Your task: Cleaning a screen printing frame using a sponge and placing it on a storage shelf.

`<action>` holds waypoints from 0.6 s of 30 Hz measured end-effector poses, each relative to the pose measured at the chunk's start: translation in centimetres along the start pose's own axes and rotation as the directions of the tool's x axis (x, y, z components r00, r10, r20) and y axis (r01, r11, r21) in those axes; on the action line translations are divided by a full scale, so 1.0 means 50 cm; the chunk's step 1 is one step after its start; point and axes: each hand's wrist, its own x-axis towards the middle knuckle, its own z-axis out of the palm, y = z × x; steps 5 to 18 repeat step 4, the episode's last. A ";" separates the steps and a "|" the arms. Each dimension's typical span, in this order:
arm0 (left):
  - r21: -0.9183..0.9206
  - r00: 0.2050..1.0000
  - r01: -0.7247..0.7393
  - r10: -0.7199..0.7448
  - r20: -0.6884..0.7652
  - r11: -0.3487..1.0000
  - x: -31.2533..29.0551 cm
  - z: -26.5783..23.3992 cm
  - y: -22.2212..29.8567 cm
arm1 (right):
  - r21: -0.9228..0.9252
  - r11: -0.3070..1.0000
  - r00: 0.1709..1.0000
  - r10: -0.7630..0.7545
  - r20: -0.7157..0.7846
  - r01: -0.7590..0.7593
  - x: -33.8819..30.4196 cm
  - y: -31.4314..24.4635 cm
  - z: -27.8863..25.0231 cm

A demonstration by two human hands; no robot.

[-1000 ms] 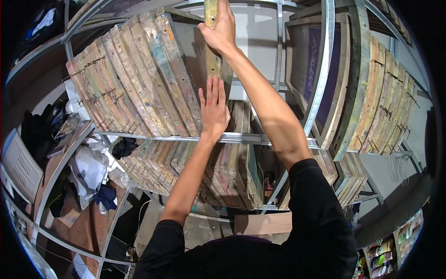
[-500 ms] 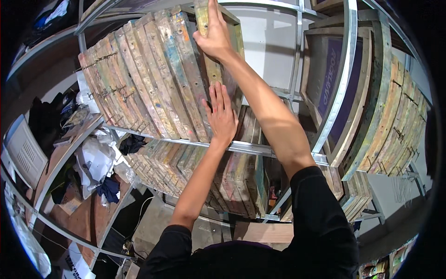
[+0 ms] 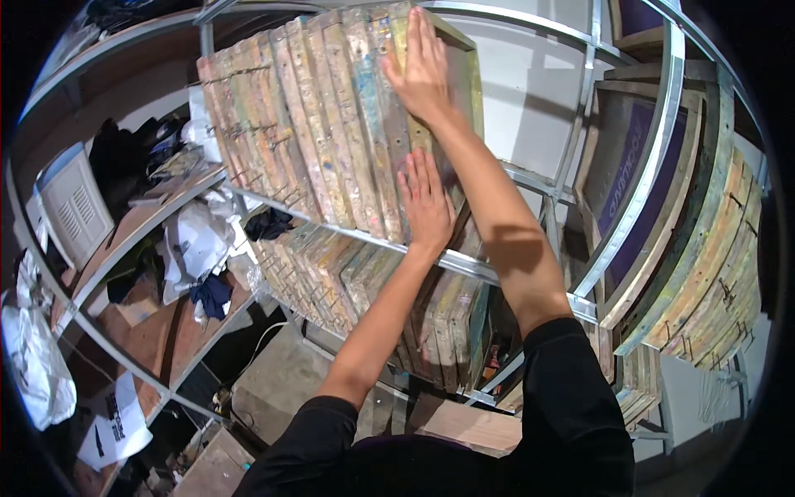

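A row of paint-stained wooden screen-printing frames (image 3: pixel 335 137) stands upright on a metal shelf, packed side by side. At its right end is a yellowish frame (image 3: pixel 421 134), whose mesh side faces right. My right hand (image 3: pixel 426 74) lies against the upper part of this frame's near edge, fingers straight and thumb out to the left. Lower on the same edge, just above the shelf rail, my left hand (image 3: pixel 431 214) rests with its fingers stretched upward. Both hands are open, pressing flat rather than wrapping round the wood.
More frames (image 3: pixel 319 277) stand on the shelf below. A metal upright (image 3: pixel 644 199) divides this bay from another row of frames (image 3: pixel 712 273) with small hooks on the right. Left shelves hold white plastic bags (image 3: pixel 197 240), dark cloth (image 3: pixel 132 161) and a white vented panel (image 3: pixel 76 207).
The end frame, earlier jutting toward me with my right hand gripping its upper part, now sits nearly even with the row. My right hand has opened flat. The whole view has shifted.
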 end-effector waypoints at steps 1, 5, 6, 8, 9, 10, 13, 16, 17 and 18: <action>-0.058 0.999 0.019 -0.016 0.051 0.998 -0.008 -0.016 0.003 | -0.092 0.996 1.000 -0.004 0.027 0.007 -0.003 -0.001 -0.003; -0.146 0.988 0.071 -0.049 0.143 0.987 -0.027 -0.070 0.009 | -0.243 0.969 0.997 -0.015 0.078 0.034 -0.002 -0.016 -0.008; -0.146 0.988 0.071 -0.049 0.143 0.987 -0.027 -0.070 0.009 | -0.243 0.969 0.997 -0.015 0.078 0.034 -0.002 -0.016 -0.008; -0.146 0.988 0.071 -0.049 0.143 0.987 -0.027 -0.070 0.009 | -0.243 0.969 0.997 -0.015 0.078 0.034 -0.002 -0.016 -0.008; -0.146 0.988 0.071 -0.049 0.143 0.987 -0.027 -0.070 0.009 | -0.243 0.969 0.997 -0.015 0.078 0.034 -0.002 -0.016 -0.008; -0.146 0.988 0.071 -0.049 0.143 0.987 -0.027 -0.070 0.009 | -0.243 0.969 0.997 -0.015 0.078 0.034 -0.002 -0.016 -0.008; -0.146 0.988 0.071 -0.049 0.143 0.987 -0.027 -0.070 0.009 | -0.243 0.969 0.997 -0.015 0.078 0.034 -0.002 -0.016 -0.008; -0.146 0.988 0.071 -0.049 0.143 0.987 -0.027 -0.070 0.009 | -0.243 0.969 0.997 -0.015 0.078 0.034 -0.002 -0.016 -0.008; -0.146 0.988 0.071 -0.049 0.143 0.987 -0.027 -0.070 0.009 | -0.243 0.969 0.997 -0.015 0.078 0.034 -0.002 -0.016 -0.008; -0.146 0.988 0.071 -0.049 0.143 0.987 -0.027 -0.070 0.009 | -0.243 0.969 0.997 -0.015 0.078 0.034 -0.002 -0.016 -0.008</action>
